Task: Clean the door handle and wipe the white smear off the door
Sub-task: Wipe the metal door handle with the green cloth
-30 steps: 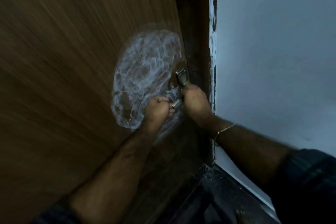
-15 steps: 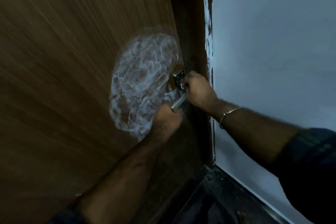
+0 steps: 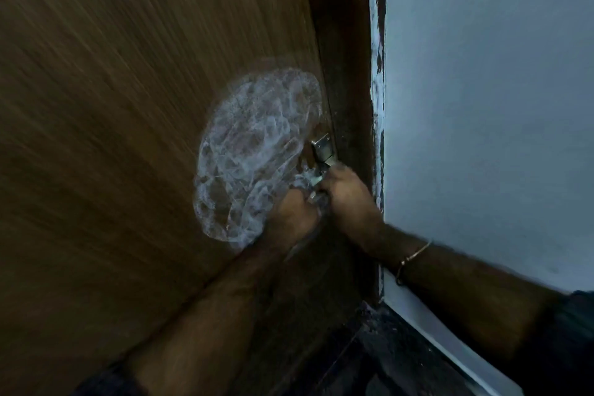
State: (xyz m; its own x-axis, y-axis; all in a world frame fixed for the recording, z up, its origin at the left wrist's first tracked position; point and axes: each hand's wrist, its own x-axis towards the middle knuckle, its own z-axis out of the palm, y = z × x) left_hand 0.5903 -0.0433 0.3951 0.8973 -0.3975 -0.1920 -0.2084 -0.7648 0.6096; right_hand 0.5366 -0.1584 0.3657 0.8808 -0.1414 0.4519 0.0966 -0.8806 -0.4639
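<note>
A brown wooden door (image 3: 128,138) fills the left of the view. A round white smear (image 3: 254,151) covers it just left of the metal door handle (image 3: 322,151). My right hand (image 3: 348,199) is closed around the handle's lever just below the shiny plate. A thin bracelet (image 3: 413,257) sits on that wrist. My left hand (image 3: 291,219) is a closed fist pressed on the door at the lever's tip, over the smear's lower right edge. Whether that fist holds anything is hidden.
The dark door frame (image 3: 347,58) runs down right of the handle, with chipped white paint (image 3: 376,83) along its edge. A pale wall (image 3: 488,106) fills the right side. Dark floor (image 3: 385,360) lies at the bottom.
My right hand slid from the plate down onto the lever. My left fist shifted slightly along the smear's lower edge and now sits against the right hand.
</note>
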